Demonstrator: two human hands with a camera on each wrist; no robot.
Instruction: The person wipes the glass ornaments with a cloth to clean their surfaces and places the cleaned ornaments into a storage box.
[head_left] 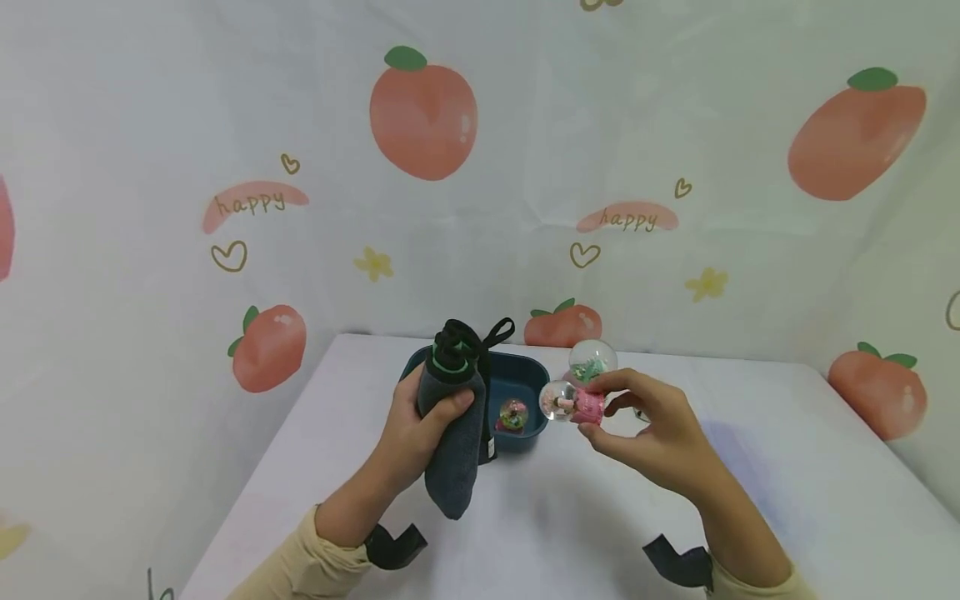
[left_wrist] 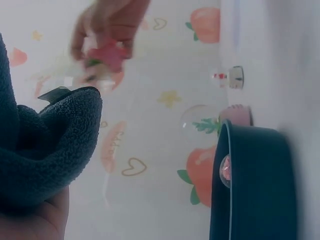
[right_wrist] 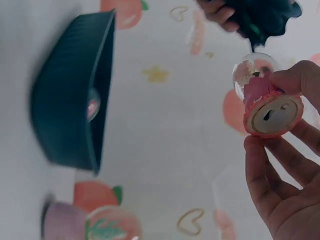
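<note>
My left hand grips a dark grey towel-like cloth with black and green trim and a black loop on top. It bunches in a thick fold in the left wrist view. My right hand pinches a small snow globe by its pink base, between thumb and fingers. The globe lies sideways, its clear dome pointing left toward the cloth. The right wrist view shows the round pale underside of its base. Cloth and snow globe are apart, both held above the table.
Behind the hands stands a dark teal bin with another small snow globe in it. To its right is a larger snow globe with a pinkish base. A small white-based figure stands farther right. A peach-printed backdrop hangs behind the table.
</note>
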